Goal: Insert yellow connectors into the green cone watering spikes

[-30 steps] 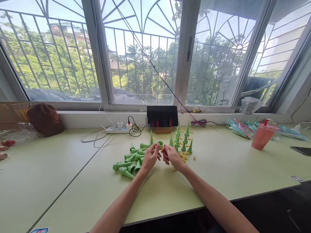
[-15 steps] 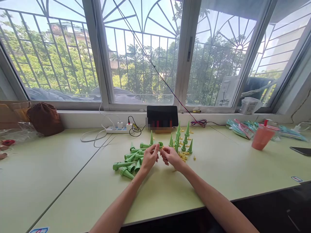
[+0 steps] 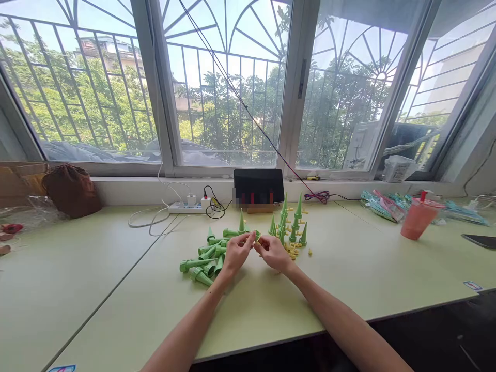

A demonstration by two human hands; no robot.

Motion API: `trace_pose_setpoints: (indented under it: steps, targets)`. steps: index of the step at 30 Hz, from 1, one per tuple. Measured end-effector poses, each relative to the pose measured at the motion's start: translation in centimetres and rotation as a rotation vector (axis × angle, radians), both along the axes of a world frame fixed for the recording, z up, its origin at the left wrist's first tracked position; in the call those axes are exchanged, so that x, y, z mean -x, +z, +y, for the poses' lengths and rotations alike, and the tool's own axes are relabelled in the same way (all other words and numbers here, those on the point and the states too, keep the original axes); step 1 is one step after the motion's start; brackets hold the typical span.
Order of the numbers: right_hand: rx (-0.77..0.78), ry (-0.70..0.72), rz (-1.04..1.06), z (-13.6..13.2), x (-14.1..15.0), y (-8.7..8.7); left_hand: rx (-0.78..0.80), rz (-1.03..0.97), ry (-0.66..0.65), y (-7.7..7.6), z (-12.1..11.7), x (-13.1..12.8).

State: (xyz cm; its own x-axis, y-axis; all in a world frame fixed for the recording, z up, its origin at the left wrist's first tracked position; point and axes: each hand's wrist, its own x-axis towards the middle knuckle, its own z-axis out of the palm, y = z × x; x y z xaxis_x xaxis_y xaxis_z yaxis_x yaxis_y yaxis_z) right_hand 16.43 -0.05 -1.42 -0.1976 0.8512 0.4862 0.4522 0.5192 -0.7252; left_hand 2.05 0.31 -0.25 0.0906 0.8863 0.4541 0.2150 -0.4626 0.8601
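Both my hands meet above the table, fingers closed. My left hand (image 3: 238,253) grips a green plastic watering spike (image 3: 257,233); only its round open end shows, and the fingers hide the rest. Against that end my right hand (image 3: 273,252) pinches a small yellow valve piece, mostly covered by the fingertips. Loose green spikes (image 3: 199,264) lie in a heap beside my left hand. Beyond my right hand stand several upright green spikes (image 3: 298,214), some stacked, with yellow valves sticking out sideways. Loose yellow valves (image 3: 293,251) lie close to my right wrist.
A dark-screened tablet (image 3: 258,186) leans at the back, near a power strip (image 3: 189,207) with cables. On the right stand a pink cup (image 3: 419,219) with packets behind it and a phone (image 3: 480,241). A brown bag (image 3: 72,190) sits at the far left.
My right hand has turned slightly and its fingers have drawn in closer to the left hand at the spike's end. The piles on the table look the same.
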Motion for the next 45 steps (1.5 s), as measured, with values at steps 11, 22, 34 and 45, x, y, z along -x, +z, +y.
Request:
trace_pose_setpoints:
  steps: [11, 22, 34, 45]
  targets:
    - [-0.222, -0.116, -0.245, -0.4, -0.1, -0.4, 0.018, 0.040, 0.027, -0.2, 0.2, 0.1]
    - [-0.212, -0.094, -0.247, -0.4, -0.2, -0.6, 0.092, 0.034, 0.013, -0.1, 0.2, 0.0]
    - [-0.075, 0.056, 0.008, 0.0, 0.0, -0.2, 0.047, 0.069, 0.010, 0.1, -0.1, 0.1]
    - [0.706, 0.501, 0.577, -0.4, -0.6, 0.7, 0.064, 0.027, -0.053, 0.0, 0.1, 0.1]
